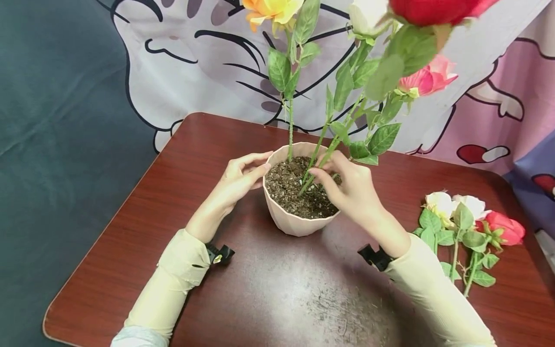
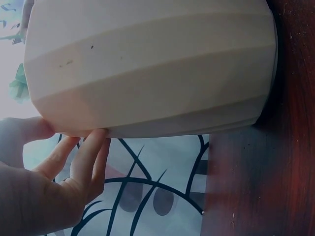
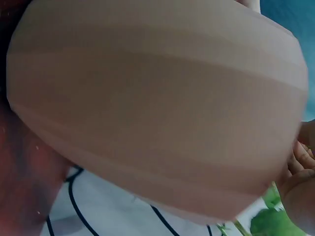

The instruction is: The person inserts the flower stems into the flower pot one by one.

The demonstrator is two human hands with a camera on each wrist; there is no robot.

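Observation:
A pale pink faceted flowerpot [image 1: 299, 226] filled with dark soil [image 1: 284, 185] stands on the table. My left hand [image 1: 236, 180] touches the pot's left side near the rim; the left wrist view shows its fingertips [image 2: 101, 132] against the outer wall. Over the soil, my right hand [image 1: 357, 188] pinches a green rose stem [image 1: 331, 147] between thumb and fingers, low above where it enters the soil. A yellow rose [image 1: 275, 12] rises from the pot's back left. White [image 1: 368, 19], red [image 1: 438, 9] and pink [image 1: 427, 77] roses lean to the right.
More roses [image 1: 500, 229], white and red with leafy stems, lie at the table's right side. The brown wooden table [image 1: 130, 231] has rounded corners. Behind it hangs a cartoon-print cloth [image 1: 173, 77]; tall stems and leaves [image 1: 383, 137] stand above my right hand.

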